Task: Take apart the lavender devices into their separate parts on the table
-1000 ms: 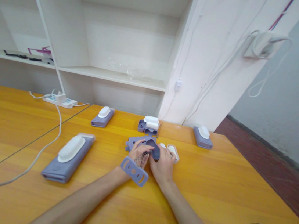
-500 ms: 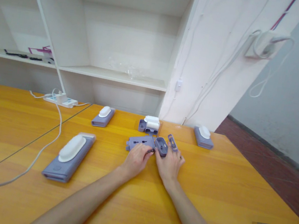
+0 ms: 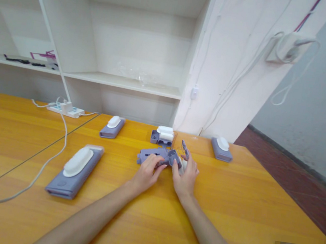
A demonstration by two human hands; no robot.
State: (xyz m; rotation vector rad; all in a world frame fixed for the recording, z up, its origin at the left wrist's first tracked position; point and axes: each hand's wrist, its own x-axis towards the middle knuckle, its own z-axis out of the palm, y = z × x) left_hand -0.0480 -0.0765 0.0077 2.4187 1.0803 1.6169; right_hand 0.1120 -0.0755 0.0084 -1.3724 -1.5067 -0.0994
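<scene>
My left hand (image 3: 147,172) rests on the wooden table (image 3: 149,217) with its fingers curled against a flat lavender plastic base (image 3: 150,153) and a small dark part. My right hand (image 3: 186,175) is closed round a small lavender cup-shaped piece (image 3: 172,156) just right of the base. A perforated lavender strip (image 3: 185,148) sticks up between its fingers. A white oval piece peeks out behind the right hand.
A large lavender device with a white pad (image 3: 75,168) lies to the left, two smaller ones (image 3: 112,126) (image 3: 221,148) farther back, and a small lavender-and-white stack (image 3: 163,135) behind my hands. A white cable (image 3: 55,151) runs to a power strip (image 3: 65,109). White shelving stands behind.
The perforated strip went from my left hand to my right hand. Both hands moved forward to the lavender base, and the cup-shaped piece came down beside it.
</scene>
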